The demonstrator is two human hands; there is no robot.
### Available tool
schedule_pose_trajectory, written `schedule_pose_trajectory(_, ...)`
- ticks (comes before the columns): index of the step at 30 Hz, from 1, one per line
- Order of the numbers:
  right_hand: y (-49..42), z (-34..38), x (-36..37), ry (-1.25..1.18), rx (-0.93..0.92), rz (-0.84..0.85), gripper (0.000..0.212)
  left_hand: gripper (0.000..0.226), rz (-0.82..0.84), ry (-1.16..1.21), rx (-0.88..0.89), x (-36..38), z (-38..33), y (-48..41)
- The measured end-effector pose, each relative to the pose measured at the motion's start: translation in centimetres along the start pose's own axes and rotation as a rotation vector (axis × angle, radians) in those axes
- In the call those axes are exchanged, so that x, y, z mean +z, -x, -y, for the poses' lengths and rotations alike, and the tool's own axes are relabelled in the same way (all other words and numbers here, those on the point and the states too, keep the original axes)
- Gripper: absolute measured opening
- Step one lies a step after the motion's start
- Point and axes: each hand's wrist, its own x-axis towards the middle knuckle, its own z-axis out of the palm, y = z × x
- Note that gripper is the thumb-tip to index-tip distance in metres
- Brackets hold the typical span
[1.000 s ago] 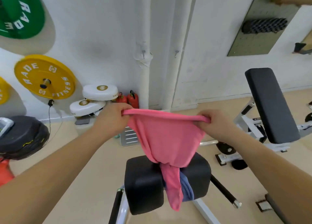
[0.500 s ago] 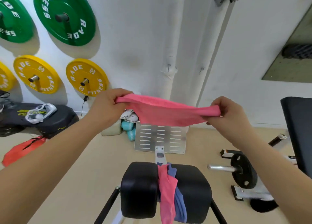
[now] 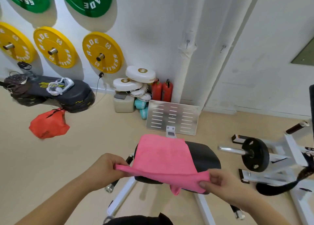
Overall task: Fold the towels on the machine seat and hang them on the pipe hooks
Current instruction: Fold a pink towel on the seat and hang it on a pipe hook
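Note:
A pink towel lies spread over the black padded machine seat, its far edge flat on the pad. My left hand pinches the near left corner and my right hand pinches the near right corner, holding that edge just above the seat. A small pink flap hangs under the near edge, and a sliver of blue cloth shows beneath it. Two white vertical pipes run up the wall behind, each with a small metal hook: the left hook and the right hook.
A slotted metal footplate stands beyond the seat. Yellow weight plates and green ones hang on the wall at left. Two red extinguishers, white discs, a black stack and a red bag sit on the floor. A loaded bar lies right.
The towel was held stretched in the air at chest height; both hands have come down and towards me, and the towel now lies spread over the seat pad.

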Motion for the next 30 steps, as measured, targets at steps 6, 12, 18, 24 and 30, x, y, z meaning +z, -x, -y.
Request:
schedule_pose_trajectory(6, 0.7, -1.6, 0.3, -0.123, 0.002, -0.023, 0.041, 0.015, 0.107, 0.092, -0.035, -0.5, 1.3, 2.1)
schedule_pose_trajectory(12, -0.8, -1.5, 0.5, -0.198, 0.025, -0.135, 0.044, 0.021, 0.035, 0.155, -0.085, 1.1, 0.6, -0.2)
schedule_pose_trajectory(18, -3.2, -1.5, 0.7, -0.263, 0.044, -0.194, 0.027, 0.022, -0.12, 0.151, -0.076, 3.1, -0.4, -3.6)
schedule_pose_trajectory(24, -9.8, -1.1, -1.0, -0.204, 0.084, -0.335, 0.025, 0.024, -0.242, 0.284, -0.127, 2.6, -0.5, -8.9)
schedule_pose_trajectory(30, -19.7, -1.2, -2.7, -0.19, 0.189, -0.362, 0.023, 0.022, -0.295, 0.286, -0.194, 1.5, 0.3, -19.3)
